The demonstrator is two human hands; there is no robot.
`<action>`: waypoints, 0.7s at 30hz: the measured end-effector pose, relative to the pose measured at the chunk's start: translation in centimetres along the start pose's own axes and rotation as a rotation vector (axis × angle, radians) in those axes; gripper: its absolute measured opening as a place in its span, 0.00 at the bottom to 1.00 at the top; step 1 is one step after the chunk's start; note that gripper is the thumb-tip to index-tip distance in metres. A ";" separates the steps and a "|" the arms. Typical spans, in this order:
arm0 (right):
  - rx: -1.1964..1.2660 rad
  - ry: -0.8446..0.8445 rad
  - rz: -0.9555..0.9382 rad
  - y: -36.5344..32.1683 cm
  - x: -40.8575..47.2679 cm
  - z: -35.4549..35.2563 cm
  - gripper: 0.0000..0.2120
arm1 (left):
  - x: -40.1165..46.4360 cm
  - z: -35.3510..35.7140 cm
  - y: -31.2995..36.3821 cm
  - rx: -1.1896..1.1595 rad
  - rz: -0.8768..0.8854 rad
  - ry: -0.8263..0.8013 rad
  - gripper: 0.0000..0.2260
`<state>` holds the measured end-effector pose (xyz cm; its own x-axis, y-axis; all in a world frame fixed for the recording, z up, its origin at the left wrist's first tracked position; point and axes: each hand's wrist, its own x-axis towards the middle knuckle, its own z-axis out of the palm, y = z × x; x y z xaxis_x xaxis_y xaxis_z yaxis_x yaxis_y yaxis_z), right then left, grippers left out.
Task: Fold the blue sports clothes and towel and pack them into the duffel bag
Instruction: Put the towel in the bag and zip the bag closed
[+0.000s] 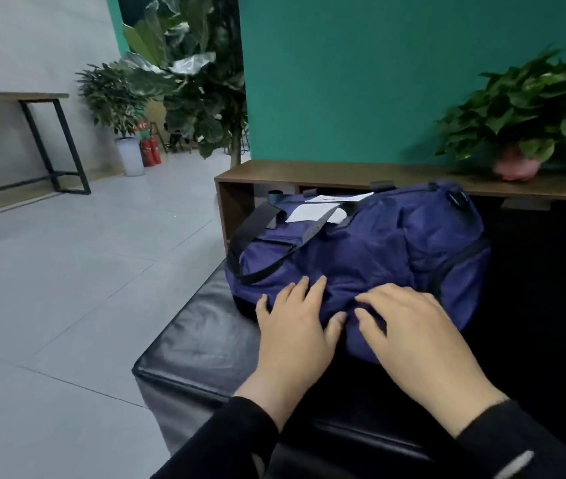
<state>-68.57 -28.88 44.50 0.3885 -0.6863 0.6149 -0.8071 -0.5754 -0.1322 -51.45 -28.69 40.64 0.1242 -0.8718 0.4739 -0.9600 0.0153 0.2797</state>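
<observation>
A navy blue duffel bag (371,250) with black straps lies on a black leather bench (198,344). White paper (312,210) lies on its top near the handles. My left hand (295,326) lies flat on the bag's near side with fingers spread. Just to its right, my right hand (409,330) presses on the same side with slightly bent fingers. No blue clothes or towel are in view outside the bag.
A low wooden shelf (309,172) runs behind the bag along a green wall, with a potted plant (523,112) in a pink pot at its right. Grey tiled floor spreads to the left, with a metal-legged table (49,133), tall plants and fire extinguishers (150,152) further back.
</observation>
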 end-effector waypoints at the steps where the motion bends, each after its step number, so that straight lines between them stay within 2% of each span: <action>1: -0.026 0.003 0.040 0.8 -0.2 -0.4 0.11 | -0.3 0.3 0.8 0.007 0.039 0.028 0.29; 3: -0.043 0.004 0.132 2.5 -0.7 -1.6 0.09 | -1.3 1.0 2.9 0.017 0.115 0.034 0.27; 7: -0.047 0.059 0.418 5.0 -0.7 -5.7 0.09 | -3.4 2.8 8.0 -0.013 0.204 -0.118 0.32; 9: 0.021 0.030 0.372 4.7 -0.3 -6.3 0.06 | -3.6 3.0 9.6 -0.036 0.263 -0.172 0.33; 10: 0.043 -0.068 0.289 4.2 0.2 -6.2 0.05 | -3.2 2.9 9.9 -0.082 0.290 -0.180 0.32; 12: 0.063 -0.313 0.130 2.7 1.3 -5.5 0.23 | -2.2 2.0 9.7 -0.178 0.320 -0.231 0.26; 13: 0.020 -0.384 0.089 2.1 2.1 -5.0 0.31 | -1.7 1.4 9.2 -0.220 0.326 -0.242 0.22; 14: -0.052 -0.420 0.062 1.7 3.0 -4.6 0.34 | -1.3 0.9 8.5 -0.245 0.336 -0.233 0.19; 16: -0.239 -0.487 0.001 1.6 5.1 -3.9 0.28 | -1.0 0.1 7.0 -0.298 0.390 -0.194 0.20; 18: -0.442 -0.545 -0.037 1.0 6.5 -3.6 0.15 | -1.1 0.2 5.4 -0.302 0.445 -0.125 0.19; 19: -0.432 -0.502 -0.022 0.7 7.2 -3.8 0.10 | -1.1 0.5 4.6 -0.281 0.463 -0.056 0.17; 21: -0.147 -0.283 0.061 0.4 9.5 -4.9 0.07 | -0.9 0.4 2.7 -0.297 0.447 0.018 0.13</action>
<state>-67.38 -33.49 54.08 0.4287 -0.8260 0.3659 -0.8804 -0.4729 -0.0362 -54.22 -28.05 40.66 -0.2733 -0.7399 0.6147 -0.8084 0.5230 0.2701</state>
